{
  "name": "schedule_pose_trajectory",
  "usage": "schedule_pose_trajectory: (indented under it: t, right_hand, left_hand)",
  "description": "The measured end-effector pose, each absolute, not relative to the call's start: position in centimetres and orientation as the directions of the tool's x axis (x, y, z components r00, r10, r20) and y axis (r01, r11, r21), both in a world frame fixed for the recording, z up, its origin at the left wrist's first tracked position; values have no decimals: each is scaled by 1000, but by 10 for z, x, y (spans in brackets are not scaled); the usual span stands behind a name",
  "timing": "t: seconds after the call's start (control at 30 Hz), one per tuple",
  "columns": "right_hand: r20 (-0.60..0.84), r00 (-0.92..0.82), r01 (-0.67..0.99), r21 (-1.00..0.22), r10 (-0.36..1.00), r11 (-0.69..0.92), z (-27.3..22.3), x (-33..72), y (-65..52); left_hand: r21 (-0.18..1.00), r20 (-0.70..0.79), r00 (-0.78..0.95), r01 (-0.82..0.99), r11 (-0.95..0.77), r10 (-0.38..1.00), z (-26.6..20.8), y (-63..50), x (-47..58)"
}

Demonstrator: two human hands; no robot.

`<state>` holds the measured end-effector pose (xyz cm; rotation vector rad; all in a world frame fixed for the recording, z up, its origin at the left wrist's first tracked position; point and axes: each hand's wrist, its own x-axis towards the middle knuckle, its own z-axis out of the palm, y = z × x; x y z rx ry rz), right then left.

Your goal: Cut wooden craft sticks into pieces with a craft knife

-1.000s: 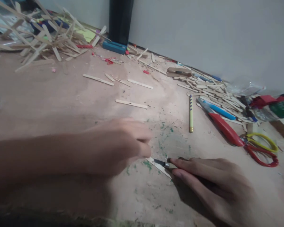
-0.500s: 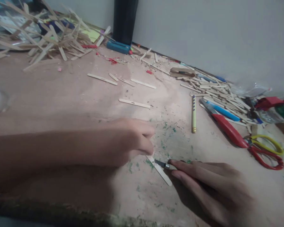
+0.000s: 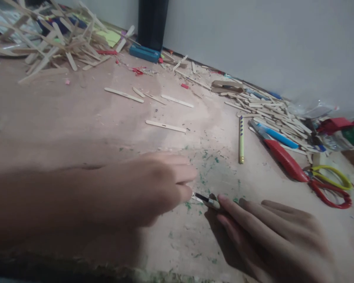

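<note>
My left hand is closed, its fingertips pressing a wooden craft stick against the table. Most of that stick is hidden by my fingers; only a short pale piece shows. To the right, my right hand pinches a craft knife with a metal collar and a dark blade. The blade points left, lying over the stick close to my left fingertips. Whether it is cutting into the wood I cannot tell. Green specks are scattered around both hands. Beyond them lies another craft stick with a small dark slot in its middle.
Red-handled scissors or cutters, a blue pen-like tool and a yellowish stick with dark dots lie at right. Behind them is a craft-stick pile. A tangled stick heap fills the back left, near a dark upright.
The craft stick has turned under my left fingers; its long free end, which pointed down right, now mostly cannot be seen. The knife now lies flatter along it. The view has shifted slightly.
</note>
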<state>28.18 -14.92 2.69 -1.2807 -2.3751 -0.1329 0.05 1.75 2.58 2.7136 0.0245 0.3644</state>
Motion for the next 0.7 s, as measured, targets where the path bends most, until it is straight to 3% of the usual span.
schedule_pose_trajectory:
  t: [0.13, 0.33, 0.57, 0.7]
  right_hand:
    - [407, -525, 797, -71, 747, 599, 25, 281, -151]
    - [403, -385, 834, -233, 830, 500, 20, 272, -158]
    - [282, -284, 794, -466, 916, 390, 33, 269, -147]
    - [265, -279, 788, -486, 923, 378, 35, 272, -144]
  left_hand:
    - [445, 215, 968, 21, -895, 129, 22, 17, 0]
    - [507, 348, 918, -15, -862, 188, 8, 17, 0]
    - [525, 326, 924, 2, -851, 203, 14, 18, -2]
    - [504, 310, 931, 11, -864, 193, 24, 18, -3]
